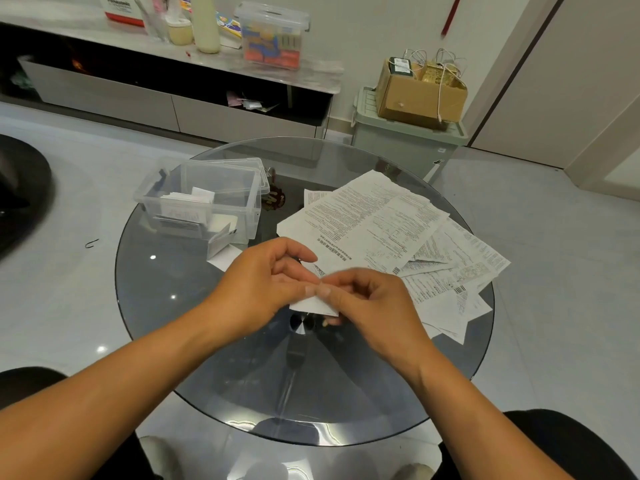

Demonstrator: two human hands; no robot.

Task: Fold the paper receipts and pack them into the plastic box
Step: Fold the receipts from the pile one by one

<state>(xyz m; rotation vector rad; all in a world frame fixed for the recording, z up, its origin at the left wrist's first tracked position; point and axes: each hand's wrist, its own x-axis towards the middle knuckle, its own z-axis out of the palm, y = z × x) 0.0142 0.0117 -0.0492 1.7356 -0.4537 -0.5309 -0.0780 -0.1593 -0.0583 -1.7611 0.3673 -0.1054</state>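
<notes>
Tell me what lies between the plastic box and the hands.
Head view: one small folded paper on bare glass table, just before the plastic box.

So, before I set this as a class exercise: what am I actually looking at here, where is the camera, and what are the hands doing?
There is no machine here. A person wears one wide-angle camera on the head, looking forward and down, so you see their own two bare arms from above.

They sit at a round dark glass table. On its far left stands a clear plastic box, lid off, with some folded papers already inside. On the right lies a loose pile of printed receipts, still unfolded.

In the middle, the left hand and the right hand together pinch a small white receipt, apparently folding it above the table.

Behind are a low cabinet and a storage bin with a cardboard box on top; these seem unrelated.
</notes>
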